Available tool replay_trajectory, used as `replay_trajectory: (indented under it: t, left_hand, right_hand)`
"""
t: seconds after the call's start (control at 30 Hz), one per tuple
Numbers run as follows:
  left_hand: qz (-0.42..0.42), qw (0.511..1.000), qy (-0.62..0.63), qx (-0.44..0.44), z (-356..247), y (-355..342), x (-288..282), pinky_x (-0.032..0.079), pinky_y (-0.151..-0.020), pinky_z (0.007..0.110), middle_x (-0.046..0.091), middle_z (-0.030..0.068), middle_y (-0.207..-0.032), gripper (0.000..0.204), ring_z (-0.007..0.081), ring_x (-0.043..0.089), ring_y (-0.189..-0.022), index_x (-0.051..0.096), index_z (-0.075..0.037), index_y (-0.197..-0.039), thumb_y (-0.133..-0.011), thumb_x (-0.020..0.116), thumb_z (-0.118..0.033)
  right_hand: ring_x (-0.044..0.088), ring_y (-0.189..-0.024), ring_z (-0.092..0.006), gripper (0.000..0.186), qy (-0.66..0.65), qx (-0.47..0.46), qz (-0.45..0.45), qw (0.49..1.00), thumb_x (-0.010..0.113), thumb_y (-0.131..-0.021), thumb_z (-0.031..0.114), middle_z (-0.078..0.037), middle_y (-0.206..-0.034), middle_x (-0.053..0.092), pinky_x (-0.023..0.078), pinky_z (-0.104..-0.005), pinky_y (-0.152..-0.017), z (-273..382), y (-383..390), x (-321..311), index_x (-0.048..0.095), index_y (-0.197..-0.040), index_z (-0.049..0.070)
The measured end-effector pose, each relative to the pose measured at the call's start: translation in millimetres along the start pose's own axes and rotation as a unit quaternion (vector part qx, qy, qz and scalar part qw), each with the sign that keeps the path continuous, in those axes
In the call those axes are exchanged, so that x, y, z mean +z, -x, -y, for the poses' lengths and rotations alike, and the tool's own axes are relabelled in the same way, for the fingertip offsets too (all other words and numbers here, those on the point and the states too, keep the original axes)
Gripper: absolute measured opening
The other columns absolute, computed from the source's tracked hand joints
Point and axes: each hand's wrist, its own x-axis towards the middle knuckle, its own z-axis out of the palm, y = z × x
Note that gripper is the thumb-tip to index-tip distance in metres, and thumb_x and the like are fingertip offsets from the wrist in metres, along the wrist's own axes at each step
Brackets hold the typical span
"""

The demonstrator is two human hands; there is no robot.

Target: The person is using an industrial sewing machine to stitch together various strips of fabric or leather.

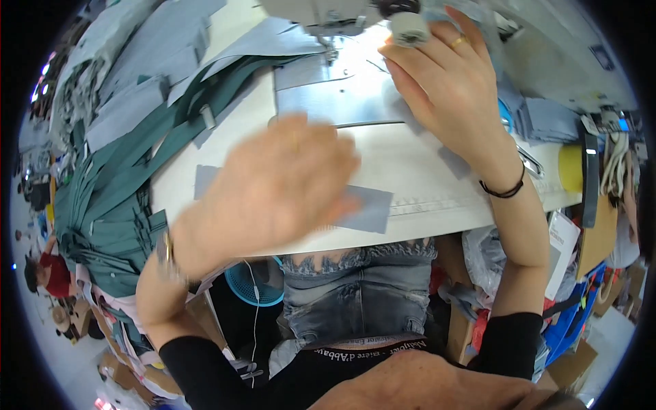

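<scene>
My left hand point(287, 178), blurred by motion, is over a grey fabric piece point(369, 208) near the table's front edge; its fingers cannot be made out. My right hand point(441, 78) is raised at the sewing machine head point(307, 14), right of the needle and presser foot point(331, 55), fingers bent beside a white cylindrical part point(410, 31); what they hold is unclear. Long dark green strips point(157, 130) run from the needle area down the left side. The steel bed plate point(314, 102) lies beneath the machine head.
Grey cut pieces point(137, 55) are stacked at upper left, others point(550, 123) at right beside a yellow object point(569, 167). The pale table edge point(437, 225) crosses above my lap. A blue basket point(253, 290) sits underneath. A person in red point(55, 273) is at far left.
</scene>
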Motion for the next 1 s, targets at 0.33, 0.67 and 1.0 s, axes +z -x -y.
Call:
replay_trajectory:
  t: [0.33,0.67,1.0]
  left_hand:
    - [0.052,0.976,-0.183,-0.105,25.6,20.4,19.8,0.019,-0.118,0.065,0.042,0.0057,-0.157,0.073,0.0337,0.025,-0.151,0.052,-0.009,-0.144,-0.092,0.058,-0.059]
    - [-0.126,0.975,-0.179,0.033,15.0,-41.5,33.4,0.053,-0.09,0.041,0.066,0.0096,-0.112,0.028,0.0273,0.063,-0.103,0.067,-0.003,-0.108,-0.081,0.069,-0.012]
    - [-0.116,0.969,-0.217,0.013,38.5,-88.0,51.5,0.055,-0.059,0.028,0.06,0.0056,-0.09,0.012,0.0191,0.067,-0.078,0.064,-0.005,-0.088,-0.078,0.066,-0.01]
  right_hand:
    - [0.065,-0.093,-0.0287,0.021,-0.047,0.016,-0.067,0.996,0.074,-0.08,0.004,-0.004,-0.104,0.072,0.051,-0.045,-0.091,-5.2,21.8,-48.8,0.073,-0.101,0.007]
    - [0.064,-0.101,-0.024,0.022,-0.075,0.035,0.026,0.996,0.074,-0.075,0.009,-0.005,-0.104,0.07,0.046,-0.0491,-0.101,35.5,51.2,-66.2,0.071,-0.096,0.005]
    - [0.062,-0.102,-0.0213,0.025,-0.059,0.053,0.006,0.997,0.079,-0.073,0.016,-0.003,-0.104,0.067,0.04,-0.0495,-0.108,14.0,44.9,-19.8,0.069,-0.095,0.006]
